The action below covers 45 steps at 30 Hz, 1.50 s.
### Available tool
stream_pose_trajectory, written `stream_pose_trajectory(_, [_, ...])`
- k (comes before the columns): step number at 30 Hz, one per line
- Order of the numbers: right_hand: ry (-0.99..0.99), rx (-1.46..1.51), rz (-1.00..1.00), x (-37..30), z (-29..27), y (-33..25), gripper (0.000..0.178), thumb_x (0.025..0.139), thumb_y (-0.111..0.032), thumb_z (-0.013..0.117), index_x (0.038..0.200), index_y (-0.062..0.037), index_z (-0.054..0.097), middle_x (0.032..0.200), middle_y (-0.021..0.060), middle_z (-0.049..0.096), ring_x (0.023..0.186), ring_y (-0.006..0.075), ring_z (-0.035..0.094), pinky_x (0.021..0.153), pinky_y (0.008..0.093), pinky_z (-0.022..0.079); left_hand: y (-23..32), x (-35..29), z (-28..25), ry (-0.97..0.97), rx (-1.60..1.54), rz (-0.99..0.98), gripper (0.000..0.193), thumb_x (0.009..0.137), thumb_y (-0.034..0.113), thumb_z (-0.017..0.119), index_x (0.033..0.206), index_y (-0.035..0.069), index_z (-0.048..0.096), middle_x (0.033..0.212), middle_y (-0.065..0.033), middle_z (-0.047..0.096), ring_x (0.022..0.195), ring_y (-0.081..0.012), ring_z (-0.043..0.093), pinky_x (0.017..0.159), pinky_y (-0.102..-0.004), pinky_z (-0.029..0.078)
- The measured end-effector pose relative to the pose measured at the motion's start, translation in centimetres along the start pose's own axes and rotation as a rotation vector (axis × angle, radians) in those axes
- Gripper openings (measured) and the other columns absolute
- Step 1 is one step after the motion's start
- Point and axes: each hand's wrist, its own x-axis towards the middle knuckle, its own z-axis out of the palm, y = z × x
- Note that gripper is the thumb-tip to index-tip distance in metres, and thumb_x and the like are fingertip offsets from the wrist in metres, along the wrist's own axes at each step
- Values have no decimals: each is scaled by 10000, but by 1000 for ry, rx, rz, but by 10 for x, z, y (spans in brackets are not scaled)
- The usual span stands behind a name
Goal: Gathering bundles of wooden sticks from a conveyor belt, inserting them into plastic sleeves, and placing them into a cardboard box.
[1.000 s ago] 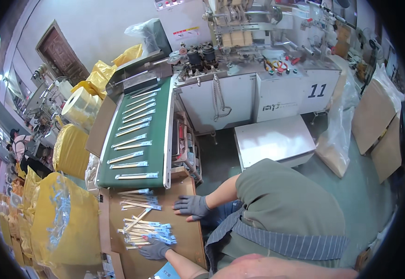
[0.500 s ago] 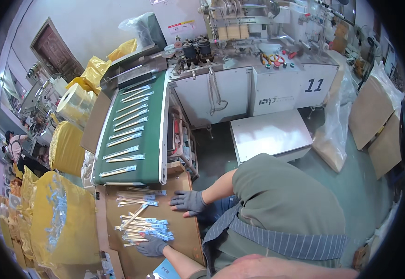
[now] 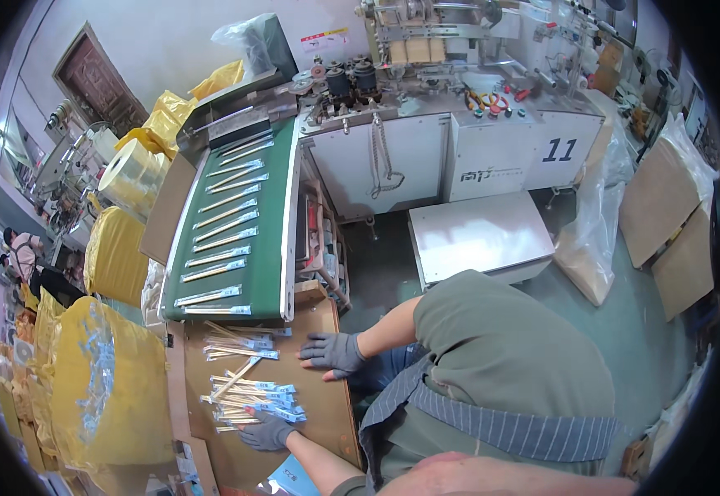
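Ahead of you stands one long grey-white machine (image 3: pixel 401 161) with metal works on top and a hanging chain (image 3: pixel 383 161). Left of it, one green conveyor belt (image 3: pixel 265 273) slopes toward you, a cardboard panel (image 3: pixel 168 207) along its far side. At least four yellow bags (image 3: pixel 141 397) crowd beyond the belt and worktop, with one roll of clear film (image 3: pixel 128 174) among them. One brown worktop (image 3: pixel 318 422) sits at the belt's lower end, before you. One low white box (image 3: pixel 484 236) stands on the floor by the machine; past it are one clear plastic bag (image 3: pixel 595 248) and two cardboard sheets (image 3: pixel 665 207). One co-worker (image 3: pixel 29 256) is far off at the left edge.

Both your hands wear grey gloves with bare fingertips. Your right hand (image 3: pixel 332 355) lies palm down on the worktop, fingers slightly spread, just beside the packets. Your left hand (image 3: pixel 266 432) rests at the pile's near edge, thumb against it; you cannot tell whether its fingers pinch anything.

Smallest are the slim blue-ended stick packets (image 3: pixel 256 393): about eleven in a row on the belt, and two overlapping heaps on the worktop, too tangled to count.
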Motion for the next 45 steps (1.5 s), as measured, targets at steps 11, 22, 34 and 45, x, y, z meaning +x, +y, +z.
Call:
stream_pose_trajectory(11, [-28, -15, 16, 0, 1, 0, 597, 846, -431, 491, 1291, -35, 447, 1386, 201, 395, 1297, 345, 363, 1100, 526, 200, 1, -2, 1, 3, 5, -6, 651, 901, 550, 468, 1151, -44, 559, 1161, -203, 580, 1109, -347, 521, 938, -459, 395])
stream_pose_trajectory(22, [-27, -37, -4, 1, -7, -2, 586, 855, -424, 489, 1289, -32, 449, 1366, 205, 409, 1293, 338, 369, 1096, 520, 217, 1, -3, 4, 26, 26, -22, 718, 893, 605, 423, 1169, -39, 577, 1168, -193, 591, 1126, -331, 525, 956, -436, 388])
stream_pose_trajectory(34, [-50, -47, 10, 0, -3, 1, 595, 859, -432, 479, 1299, -35, 433, 1392, 196, 391, 1305, 340, 359, 1098, 518, 207, 6, -3, 0, -33, 18, -43, 732, 888, 612, 424, 1199, -37, 552, 1219, -188, 560, 1164, -329, 497, 966, -443, 377])
stream_pose_trajectory(45, [-47, -67, 6, 2, -10, -1, 592, 851, -428, 487, 1288, -32, 443, 1364, 195, 418, 1258, 349, 403, 1080, 535, 229, 5, -6, -3, -26, -8, -2, 675, 865, 537, 521, 1159, -70, 537, 1201, -242, 547, 1139, -366, 500, 983, -468, 363])
